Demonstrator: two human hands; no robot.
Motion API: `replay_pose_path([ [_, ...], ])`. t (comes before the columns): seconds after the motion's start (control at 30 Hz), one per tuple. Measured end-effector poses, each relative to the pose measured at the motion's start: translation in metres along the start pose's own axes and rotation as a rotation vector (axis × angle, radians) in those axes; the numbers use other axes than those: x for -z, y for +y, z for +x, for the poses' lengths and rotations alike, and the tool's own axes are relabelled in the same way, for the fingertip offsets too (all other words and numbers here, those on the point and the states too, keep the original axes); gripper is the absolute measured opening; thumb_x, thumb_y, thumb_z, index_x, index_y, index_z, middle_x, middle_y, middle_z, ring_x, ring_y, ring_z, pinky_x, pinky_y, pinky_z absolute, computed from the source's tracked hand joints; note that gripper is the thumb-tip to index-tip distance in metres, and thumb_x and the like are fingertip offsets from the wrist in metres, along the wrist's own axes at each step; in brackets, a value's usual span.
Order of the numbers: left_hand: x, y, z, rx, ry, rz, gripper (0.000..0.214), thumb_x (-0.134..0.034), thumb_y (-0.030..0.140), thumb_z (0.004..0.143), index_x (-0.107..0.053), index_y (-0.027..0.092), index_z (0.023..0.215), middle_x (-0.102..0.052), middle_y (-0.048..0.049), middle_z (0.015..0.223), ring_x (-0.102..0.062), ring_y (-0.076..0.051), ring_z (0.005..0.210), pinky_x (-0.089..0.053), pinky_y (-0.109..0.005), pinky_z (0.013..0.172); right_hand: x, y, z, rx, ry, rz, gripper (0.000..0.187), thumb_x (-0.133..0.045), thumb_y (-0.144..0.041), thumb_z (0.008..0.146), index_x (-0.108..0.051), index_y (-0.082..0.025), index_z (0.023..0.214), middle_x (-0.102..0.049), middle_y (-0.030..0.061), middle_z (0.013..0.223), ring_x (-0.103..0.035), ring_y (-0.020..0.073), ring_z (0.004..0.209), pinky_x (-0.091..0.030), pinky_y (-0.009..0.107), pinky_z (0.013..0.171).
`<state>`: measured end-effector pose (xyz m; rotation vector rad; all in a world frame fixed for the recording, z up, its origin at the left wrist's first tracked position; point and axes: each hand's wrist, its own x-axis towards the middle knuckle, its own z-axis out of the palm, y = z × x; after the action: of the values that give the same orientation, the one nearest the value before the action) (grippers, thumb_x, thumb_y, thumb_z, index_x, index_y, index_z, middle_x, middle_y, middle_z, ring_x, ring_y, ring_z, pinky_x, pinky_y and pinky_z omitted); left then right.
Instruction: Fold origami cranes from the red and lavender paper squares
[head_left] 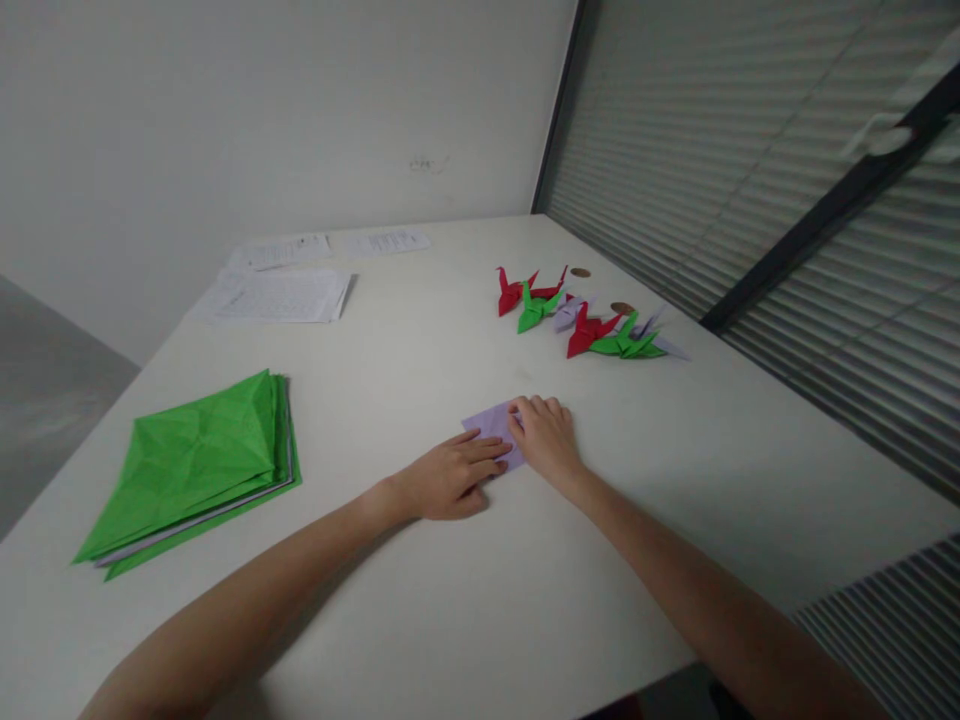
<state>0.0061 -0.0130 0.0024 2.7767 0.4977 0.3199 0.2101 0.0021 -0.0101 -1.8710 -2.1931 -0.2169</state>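
Observation:
A small folded sheet of light purple origami paper (489, 420) lies on the white table between my hands. My left hand (454, 475) rests flat with its fingers stretched out over the paper's lower left part. At the paper's right edge, my right hand (547, 437) has its fingers curled, thumb and forefinger closed on the sheet. The fingers cover the right side of the paper, so its fold there is partly hidden.
Folded paper cranes in red (589, 331), green (534, 308) and purple stand in a group at the back right. A stack of creased green paper (202, 440) lies on the left. Printed sheets (281, 297) are at the back left. Window blinds (712, 130) border the right side.

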Motion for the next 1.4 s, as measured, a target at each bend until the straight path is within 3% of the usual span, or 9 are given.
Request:
replay_pose_path([
  [0.17,-0.001,-0.001,0.000,-0.005,0.018,-0.002,0.045,-0.053,0.016,0.079,-0.054,0.014,0.123,-0.043,-0.0154,0.149,-0.039,-0.025,0.139,-0.025,-0.049,0.118,-0.007,0.012,0.006,-0.027,0.003,0.064,0.019,-0.060,-0.039,0.090,-0.062,-0.022,0.099,-0.065,0.0084,0.095,-0.053,0.0266,0.091,-0.031,0.035,0.074],
  [0.37,-0.001,0.000,-0.001,-0.002,0.014,0.012,0.047,-0.053,0.015,0.079,-0.054,0.012,0.126,-0.042,-0.0161,0.149,-0.039,-0.024,0.140,-0.024,-0.047,0.119,-0.007,0.037,0.014,-0.036,-0.041,0.463,0.021,-0.069,-0.042,0.082,-0.062,-0.022,0.087,-0.061,0.0032,0.085,-0.057,0.0204,0.083,-0.038,0.034,0.080],
  [0.53,0.000,0.001,-0.002,-0.004,0.024,0.014,0.046,-0.053,0.015,0.080,-0.054,0.013,0.126,-0.042,-0.0156,0.150,-0.038,-0.023,0.140,-0.024,-0.046,0.120,-0.007,0.045,0.008,0.031,-0.076,0.353,0.042,-0.077,-0.053,0.069,-0.063,-0.027,0.099,-0.059,0.0065,0.099,-0.053,0.0291,0.099,-0.038,0.042,0.086],
  [0.8,-0.002,-0.001,-0.002,-0.009,0.028,0.005,0.047,-0.052,0.015,0.081,-0.053,0.013,0.127,-0.043,-0.0151,0.149,-0.038,-0.024,0.140,-0.025,-0.049,0.119,-0.015,0.063,0.018,-0.128,-0.018,0.275,0.037,-0.076,-0.050,0.071,-0.064,-0.026,0.098,-0.060,0.0092,0.103,-0.052,0.0336,0.101,-0.040,0.050,0.088],
  [0.93,-0.001,-0.001,-0.004,-0.019,0.040,0.011,0.042,-0.051,0.019,0.084,-0.053,0.014,0.126,-0.045,-0.0146,0.148,-0.039,-0.024,0.140,-0.027,-0.048,0.118,-0.006,0.061,0.019,0.080,0.041,0.505,0.011,-0.064,-0.030,0.085,-0.067,-0.023,0.093,-0.065,0.0077,0.096,-0.058,0.0257,0.095,-0.044,0.043,0.088],
  [1.0,0.000,0.002,-0.004,-0.016,0.058,0.022,0.034,-0.051,0.024,0.089,-0.056,0.015,0.121,-0.048,-0.0133,0.145,-0.042,-0.023,0.138,-0.028,-0.046,0.118,0.000,0.056,0.017,0.302,-0.005,0.649,0.014,-0.056,-0.023,0.089,-0.069,-0.022,0.095,-0.066,0.0067,0.096,-0.059,0.0219,0.096,-0.046,0.038,0.088],
  [1.1,0.000,0.008,-0.003,0.090,0.148,0.111,0.031,-0.049,0.038,0.093,-0.060,0.018,0.114,-0.059,-0.0115,0.134,-0.044,-0.025,0.136,-0.028,-0.049,0.117,0.013,0.043,0.010,0.513,-0.097,0.591,0.018,-0.056,-0.020,0.090,-0.073,-0.024,0.096,-0.070,0.0062,0.100,-0.057,0.0226,0.105,-0.043,0.040,0.092],
  [1.23,-0.005,0.013,-0.002,0.332,0.253,0.295,0.043,-0.045,0.050,0.095,-0.059,0.018,0.119,-0.059,-0.0147,0.132,-0.043,-0.032,0.135,-0.031,-0.056,0.112,0.029,0.025,-0.001,0.554,-0.199,0.402,0.014,-0.062,-0.024,0.088,-0.075,-0.024,0.093,-0.069,0.0056,0.089,-0.060,0.0210,0.090,-0.040,0.039,0.084],
  [1.4,-0.010,0.008,-0.003,0.287,0.223,0.289,0.047,-0.043,0.053,0.095,-0.061,0.014,0.114,-0.057,-0.0188,0.133,-0.053,-0.030,0.125,-0.042,-0.048,0.105,0.019,0.024,0.000,0.455,-0.169,0.481,0.018,-0.057,-0.027,0.093,-0.073,-0.022,0.098,-0.067,0.0055,0.087,-0.060,0.0199,0.087,-0.043,0.034,0.082],
])
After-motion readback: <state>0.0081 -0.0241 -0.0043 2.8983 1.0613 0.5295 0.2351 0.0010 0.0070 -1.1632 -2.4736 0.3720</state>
